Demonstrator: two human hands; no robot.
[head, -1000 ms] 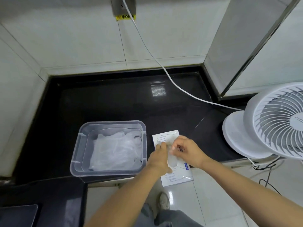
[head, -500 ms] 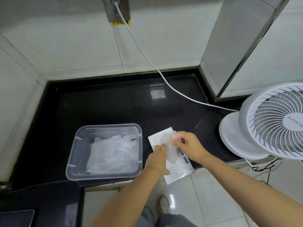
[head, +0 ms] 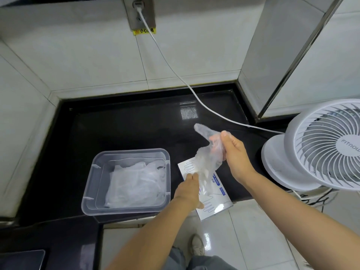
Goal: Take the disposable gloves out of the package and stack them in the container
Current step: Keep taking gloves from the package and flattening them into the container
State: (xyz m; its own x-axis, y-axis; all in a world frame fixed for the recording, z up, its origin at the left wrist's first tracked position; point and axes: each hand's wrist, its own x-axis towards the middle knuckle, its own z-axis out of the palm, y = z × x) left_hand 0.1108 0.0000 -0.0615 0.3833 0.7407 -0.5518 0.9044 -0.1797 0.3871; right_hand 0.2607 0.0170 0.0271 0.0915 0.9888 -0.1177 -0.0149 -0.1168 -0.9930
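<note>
A flat white glove package (head: 214, 201) with blue hand outlines lies on the black counter, its near corner hanging over the edge. My left hand (head: 188, 190) presses down on the package. My right hand (head: 233, 154) pinches a clear disposable glove (head: 208, 158) and holds it above the package, its lower end still at the package's opening. Left of the package stands a clear plastic container (head: 126, 152) holding a pile of clear gloves (head: 134, 184).
A white fan (head: 321, 145) stands at the counter's right end. A white cable (head: 194, 92) runs from a wall socket (head: 140, 14) across the counter (head: 126, 123) towards the fan. Tiled walls close in the back and left. Below are floor tiles and my shoe (head: 197, 248).
My right hand has risen up and to the right, drawing the clear glove out of the package. My left hand has stayed on the package.
</note>
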